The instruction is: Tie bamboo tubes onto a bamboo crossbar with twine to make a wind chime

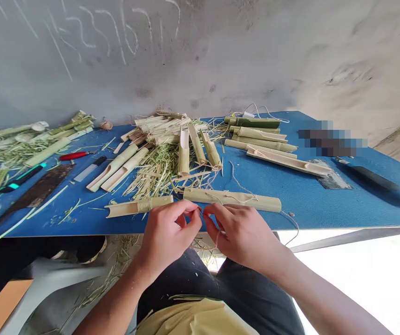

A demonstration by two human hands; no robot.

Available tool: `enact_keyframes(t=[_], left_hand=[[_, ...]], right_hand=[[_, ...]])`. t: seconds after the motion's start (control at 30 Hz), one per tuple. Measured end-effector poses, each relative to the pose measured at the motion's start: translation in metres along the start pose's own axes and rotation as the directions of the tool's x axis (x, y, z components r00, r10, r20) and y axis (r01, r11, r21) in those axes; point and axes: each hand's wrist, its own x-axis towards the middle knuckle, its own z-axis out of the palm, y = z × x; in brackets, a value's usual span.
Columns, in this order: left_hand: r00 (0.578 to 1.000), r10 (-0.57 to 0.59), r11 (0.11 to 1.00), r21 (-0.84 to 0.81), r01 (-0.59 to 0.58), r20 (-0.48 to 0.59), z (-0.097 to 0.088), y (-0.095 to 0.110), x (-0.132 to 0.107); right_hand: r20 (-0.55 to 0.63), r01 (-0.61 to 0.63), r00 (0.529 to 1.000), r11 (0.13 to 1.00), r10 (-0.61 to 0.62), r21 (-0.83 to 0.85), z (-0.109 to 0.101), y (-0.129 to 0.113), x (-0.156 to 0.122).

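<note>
**Two hands pinch thin twine at the front edge of a blue table**

The left hand [168, 235] and the right hand [243, 237] are together above the front edge of the table, and their fingertips nearly touch. They seem to pinch a thin twine [217, 239], which hangs down a little below them. Under the hands are dark trousers [186, 274] and a pale yellow cloth [193, 321]. A white plastic chair part [49, 284] is at the lower left.

Just beyond the fingers, a long bamboo tube [231, 200] lies along the table edge, with string tied on it. A shorter cut bamboo tube [138, 207] lies near its left end, almost in line with it. The blue table [63, 228] has a straight front edge, and this edge passes very near the hands. To the right of the long tube, a wide strip of blue surface [301, 204] is open.

Farther on, split bamboo pieces lie open like small troughs, with shredded green fibres [158, 172] heaped among them. On the left are a broad dark blade [39, 190] and a red-handled knife [72, 156]. On the right, green bamboo tubes [259, 135] lie side by side. Behind everything is a grey wall [91, 32] with chalk marks.
</note>
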Motion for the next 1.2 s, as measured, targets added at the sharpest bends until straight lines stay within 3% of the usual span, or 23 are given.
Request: enact_keyframes(t=[0.17,0.33,0.53,0.73,0.93,1.1,1.2], left_hand=[[0.994,-0.084,0.996,-0.012,0.085,0.064,-0.004,-0.004,0.003],[0.966,-0.238,0.941,-0.222,0.255,0.103,-0.007,-0.018,0.005],[0.925,-0.379,0.845,-0.402,0.353,0.016,-0.008,-0.025,0.008],[0.917,-0.394,0.855,-0.389,0.343,-0.058,-0.003,-0.017,0.014],[0.913,-0.393,0.873,-0.356,0.332,-0.112,-0.003,-0.012,0.017],[0.935,-0.323,0.925,-0.258,0.279,-0.146,0.000,-0.008,0.014],[0.949,-0.274,0.949,-0.207,0.240,-0.155,0.005,-0.003,0.008]], right_hand=[[0.058,-0.067,0.996,0.995,0.063,0.072,-0.003,0.003,0.003],[0.188,-0.211,0.969,0.934,0.161,0.288,-0.025,0.005,0.010],[0.084,-0.227,0.974,0.908,0.211,0.353,-0.036,0.001,0.012],[-0.020,-0.069,0.996,0.919,0.083,0.389,-0.030,-0.010,0.014],[0.009,-0.104,0.994,0.935,0.107,0.338,-0.026,-0.006,0.017],[0.050,-0.157,0.988,0.943,0.149,0.292,-0.016,0.000,0.022],[-0.031,-0.133,0.989,0.963,0.144,0.233,-0.009,0.001,0.026]])
